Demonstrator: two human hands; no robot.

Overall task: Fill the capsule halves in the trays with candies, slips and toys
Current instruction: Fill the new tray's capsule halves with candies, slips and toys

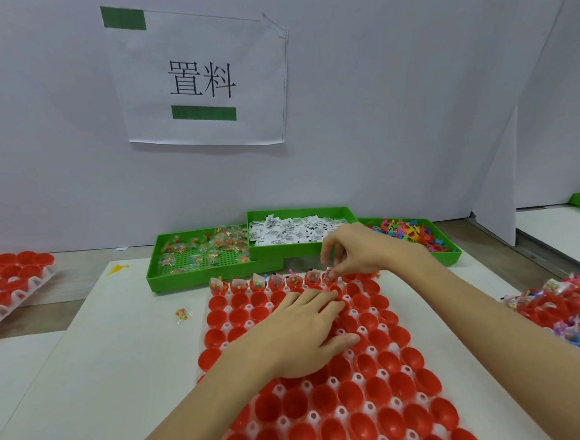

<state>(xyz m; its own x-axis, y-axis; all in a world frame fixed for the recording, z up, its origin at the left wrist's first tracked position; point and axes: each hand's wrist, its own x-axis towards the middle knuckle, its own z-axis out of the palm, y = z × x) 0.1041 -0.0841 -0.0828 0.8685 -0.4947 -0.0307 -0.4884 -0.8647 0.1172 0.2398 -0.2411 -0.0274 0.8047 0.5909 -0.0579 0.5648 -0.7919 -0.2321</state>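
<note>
Red capsule halves (372, 386) mostly empty; left hand (300, 336) flat on them, right hand (349, 253) pinching slip (329, 274).

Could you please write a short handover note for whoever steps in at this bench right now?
Left hand: flat, fingers straight, resting on the red capsule halves of the middle tray.
Right hand: fingertips pinching an item at a half in the far row; what the item is cannot be made out.
Supplies behind the tray: candies in the left green bin, slips in the middle bin, toys in the right bin.
Done: about seven halves at the left of the far row hold fillings.
Left: the rest of that row and every nearer row. One candy packet lies loose left of the tray.
</note>
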